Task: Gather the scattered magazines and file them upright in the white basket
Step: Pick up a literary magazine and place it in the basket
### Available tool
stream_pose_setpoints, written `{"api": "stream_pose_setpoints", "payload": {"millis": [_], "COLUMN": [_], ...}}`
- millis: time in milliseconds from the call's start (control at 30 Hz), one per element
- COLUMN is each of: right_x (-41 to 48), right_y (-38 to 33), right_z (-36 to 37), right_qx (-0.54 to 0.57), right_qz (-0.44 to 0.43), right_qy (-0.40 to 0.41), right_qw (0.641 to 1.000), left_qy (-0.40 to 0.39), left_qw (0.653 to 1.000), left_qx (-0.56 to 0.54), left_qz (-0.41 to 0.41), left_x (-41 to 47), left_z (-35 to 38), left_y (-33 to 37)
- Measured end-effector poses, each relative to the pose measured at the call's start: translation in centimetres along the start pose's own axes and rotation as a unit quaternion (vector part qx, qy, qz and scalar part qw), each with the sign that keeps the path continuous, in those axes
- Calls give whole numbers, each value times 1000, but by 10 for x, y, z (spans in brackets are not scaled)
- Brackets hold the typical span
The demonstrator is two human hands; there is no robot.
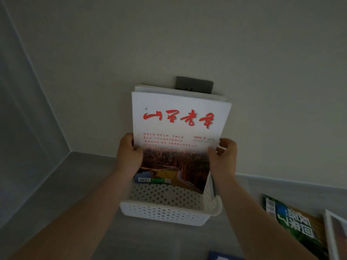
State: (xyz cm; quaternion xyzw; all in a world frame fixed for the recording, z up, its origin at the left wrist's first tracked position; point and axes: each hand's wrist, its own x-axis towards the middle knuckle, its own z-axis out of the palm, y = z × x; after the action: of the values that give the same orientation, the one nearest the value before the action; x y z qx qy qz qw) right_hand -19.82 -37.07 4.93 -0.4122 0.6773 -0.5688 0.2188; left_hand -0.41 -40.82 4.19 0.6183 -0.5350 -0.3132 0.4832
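As left hand [129,156] and right hand [223,158] fingers grip the glossy magazine [178,124] edges | upright in perforated white basket [165,212]

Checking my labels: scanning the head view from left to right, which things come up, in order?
Left hand → red-titled magazine → right hand → green magazine on the floor → white-edged magazine at the frame edge.

person's body | left forearm [84,212]: bare, uncovered from the wrist to the frame edge at 7 o'clock | right forearm [253,218]: bare, uncovered from the wrist to the frame edge at 5 o'clock | left hand [129,156]: bare, rounded knuckles, dimly lit | right hand [223,158]: bare, dimly lit | clothing: out of view
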Motion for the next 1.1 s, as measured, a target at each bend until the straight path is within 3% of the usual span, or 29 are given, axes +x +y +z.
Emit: {"api": "stream_pose_setpoints", "payload": {"millis": [100,233,333,567,833,1100], "right_x": [-2,-3,1,-1,-2,-16], "right_y": [6,9,5,-9,-2,3], "right_z": [-1,5,10,23,16,-9], "right_qx": [7,-31,-47,-38,-56,-60], "right_qz": [14,17,37,20,-28,11], "right_qy": [-13,-50,-57,-29,-63,-38], "right_qw": [1000,998,997,999,996,997], "left_qy": [54,-6,-35,-9,-14,-6], "left_qw": [997,1000,999,1000,1000,999], "left_qx": [33,-27,-5,21,-7,22], "left_qz": [45,-2,20,4,5,33], "left_x": [2,2,3,10,9,-26], "left_z": [2,4,8,13,13,-24], "left_y": [-9,-12,-12,-14,-14,-12]}}
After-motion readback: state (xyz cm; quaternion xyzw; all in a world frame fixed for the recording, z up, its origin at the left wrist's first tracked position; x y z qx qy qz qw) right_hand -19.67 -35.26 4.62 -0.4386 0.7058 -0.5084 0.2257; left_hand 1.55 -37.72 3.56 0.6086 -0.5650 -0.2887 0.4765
